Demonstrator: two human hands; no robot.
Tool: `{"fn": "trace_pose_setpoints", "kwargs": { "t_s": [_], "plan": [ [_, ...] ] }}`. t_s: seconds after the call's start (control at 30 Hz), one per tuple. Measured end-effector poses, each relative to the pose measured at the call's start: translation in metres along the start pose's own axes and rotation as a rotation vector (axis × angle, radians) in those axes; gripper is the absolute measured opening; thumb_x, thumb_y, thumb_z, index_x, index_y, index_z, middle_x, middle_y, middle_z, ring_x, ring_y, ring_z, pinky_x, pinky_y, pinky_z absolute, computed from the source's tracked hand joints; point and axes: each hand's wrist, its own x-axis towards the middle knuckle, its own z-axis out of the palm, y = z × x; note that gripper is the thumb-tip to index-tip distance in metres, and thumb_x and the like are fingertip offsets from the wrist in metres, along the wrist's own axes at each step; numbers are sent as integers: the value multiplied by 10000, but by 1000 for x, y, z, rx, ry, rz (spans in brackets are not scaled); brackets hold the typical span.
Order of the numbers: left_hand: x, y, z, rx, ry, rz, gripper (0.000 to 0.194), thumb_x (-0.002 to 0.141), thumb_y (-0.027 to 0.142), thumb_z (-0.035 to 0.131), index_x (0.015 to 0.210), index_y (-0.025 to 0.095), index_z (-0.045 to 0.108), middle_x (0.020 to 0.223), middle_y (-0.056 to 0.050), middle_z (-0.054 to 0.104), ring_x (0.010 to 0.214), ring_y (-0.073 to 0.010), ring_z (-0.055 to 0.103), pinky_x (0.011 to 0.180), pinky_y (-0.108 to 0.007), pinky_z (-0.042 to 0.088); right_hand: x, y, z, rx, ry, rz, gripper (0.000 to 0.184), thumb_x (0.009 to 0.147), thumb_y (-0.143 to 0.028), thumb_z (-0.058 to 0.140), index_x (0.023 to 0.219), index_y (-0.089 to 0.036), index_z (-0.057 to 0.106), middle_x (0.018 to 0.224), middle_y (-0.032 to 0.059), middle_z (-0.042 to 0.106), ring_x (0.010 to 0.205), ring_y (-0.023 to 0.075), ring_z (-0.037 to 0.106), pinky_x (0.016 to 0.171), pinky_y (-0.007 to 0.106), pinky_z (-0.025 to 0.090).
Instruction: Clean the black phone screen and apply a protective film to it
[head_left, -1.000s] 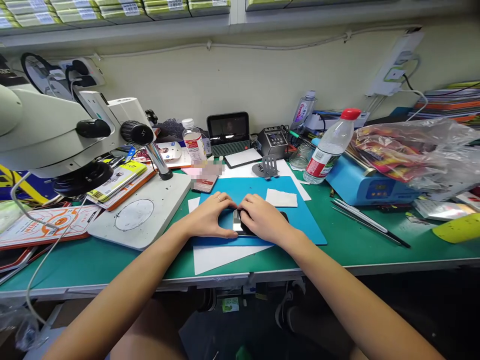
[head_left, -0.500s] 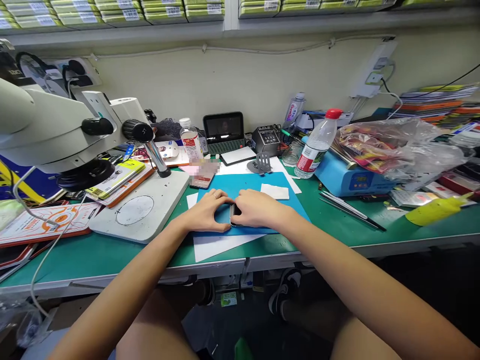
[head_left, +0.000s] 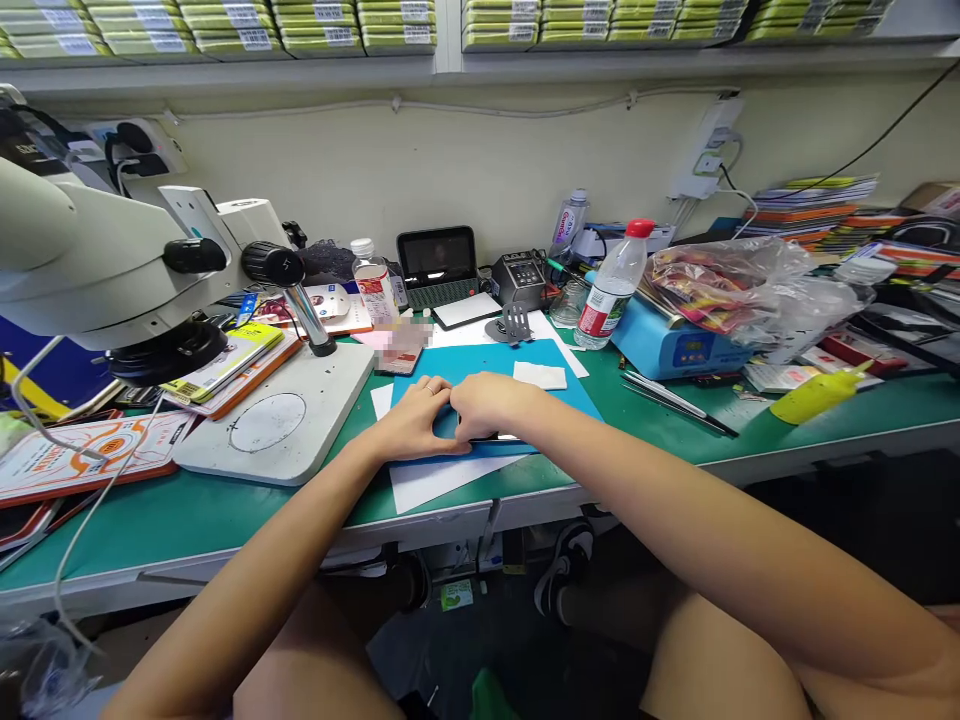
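Observation:
A dark, flat phone (head_left: pixel 489 437) with a shiny edge lies on the blue mat (head_left: pixel 576 402), mostly covered by my hands. My right hand (head_left: pixel 496 402) arches over it, fingers curled down and closed on it. From the left, my left hand (head_left: pixel 415 418) curves around the phone's near end, its thumb and fingers bent in a C and meeting the right hand. Its fingertips are partly hidden. A folded white cloth (head_left: pixel 540 376) rests on the mat just beyond my right hand. White paper (head_left: pixel 431 485) sticks out from under the mat.
A microscope (head_left: pixel 165 270) with a pale base (head_left: pixel 322 420) stands at left. Bottles, including a red-capped bottle (head_left: pixel 611 290), are at the back. Tweezers (head_left: pixel 679 402), a blue device (head_left: pixel 675 345) and a yellow squeeze bottle (head_left: pixel 814 397) lie at right. Another phone (head_left: pixel 397 360) lies behind the mat.
The view has turned slightly to the right. My right hand has turned and shifted over the phone, hiding the end that showed between my hands; a sliver now shows under the right hand.

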Motion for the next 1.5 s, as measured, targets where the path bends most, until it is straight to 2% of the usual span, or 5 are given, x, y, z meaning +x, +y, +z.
{"fn": "trace_pose_setpoints", "kwargs": {
  "t_s": [0.27, 0.53, 0.9, 1.37, 1.5],
  "plan": [
    [-1, -3, 1, -42, -12, 8, 629, 785, 637, 716, 1253, 237, 589, 1197, -93, 544, 1103, -300, 466, 968, -465, 420, 1, -5, -5, 3, -20, 30, 456, 688, -320, 778, 1107, -152, 716, 963, 130, 727, 903, 317, 687, 703, 373, 513],
    [-2, -2, 0, -21, -16, -3, 606, 775, 638, 722, 1201, 223, 600, 1145, -84, 534, 1061, -291, 463, 957, -464, 426, 6, -4, -3, -17, -30, 18, 464, 711, -331, 746, 1134, -147, 704, 975, 133, 727, 892, 315, 690, 644, 361, 496],
    [-1, -2, 2, -22, -12, -16, 556, 775, 574, 740, 1201, 252, 583, 1226, -86, 529, 1130, -305, 466, 995, -488, 407, 10, -1, 2, -53, 1, -28, 499, 729, -371, 715, 1177, -151, 702, 1020, 141, 734, 938, 321, 682, 622, 347, 466],
    [-1, -5, 4, 5, 10, 6, 528, 790, 563, 705, 1182, 228, 589, 1155, -90, 535, 1049, -294, 469, 935, -465, 426, 12, 2, 1, -43, 9, -60, 451, 705, -381, 702, 1080, -132, 725, 928, 122, 712, 829, 293, 670, 584, 345, 444],
    [-1, -6, 4, 16, 6, 6, 526, 802, 591, 680, 1172, 228, 593, 1148, -91, 531, 1046, -297, 467, 929, -467, 423, 13, 4, 3, -33, 14, -68, 458, 692, -405, 704, 1069, -147, 727, 970, 132, 702, 841, 297, 665, 594, 345, 448]
  ]
}}
